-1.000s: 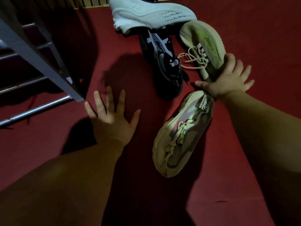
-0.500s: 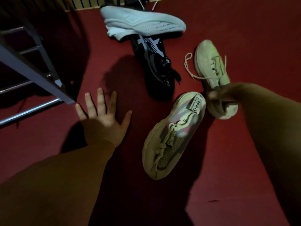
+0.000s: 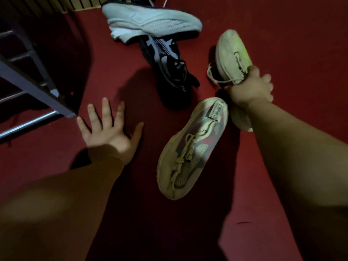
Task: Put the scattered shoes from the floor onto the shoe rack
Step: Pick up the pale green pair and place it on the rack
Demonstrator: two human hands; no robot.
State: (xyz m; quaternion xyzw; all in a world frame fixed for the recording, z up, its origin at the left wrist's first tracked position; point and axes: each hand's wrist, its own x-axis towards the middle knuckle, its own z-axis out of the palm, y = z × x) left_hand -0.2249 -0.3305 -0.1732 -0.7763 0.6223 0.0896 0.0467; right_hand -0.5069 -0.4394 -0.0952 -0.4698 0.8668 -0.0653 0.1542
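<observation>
My right hand (image 3: pixel 250 89) grips a cream shoe with a yellow-green stripe (image 3: pixel 230 53) round its collar, toe pointing away, laces dangling. Just left of that hand a beige and pink sneaker (image 3: pixel 192 147) lies on the red floor, toe toward me. A black and white sneaker (image 3: pixel 167 61) lies farther back, and a pale grey-white shoe (image 3: pixel 150 21) lies on its side across the black one's far end. My left hand (image 3: pixel 107 129) rests flat on the floor with fingers spread, just right of the metal shoe rack (image 3: pixel 33 81).
The rack's grey frame and rails fill the left edge, with a corner post close to my left fingertips. A slatted wall base (image 3: pixel 79 4) runs along the top left. Red carpet (image 3: pixel 282 25) stretches to the right behind the shoes.
My right hand closed on the cream shoe, turned it from sole-up to top-up and drew it nearer. My left hand stayed flat on the floor.
</observation>
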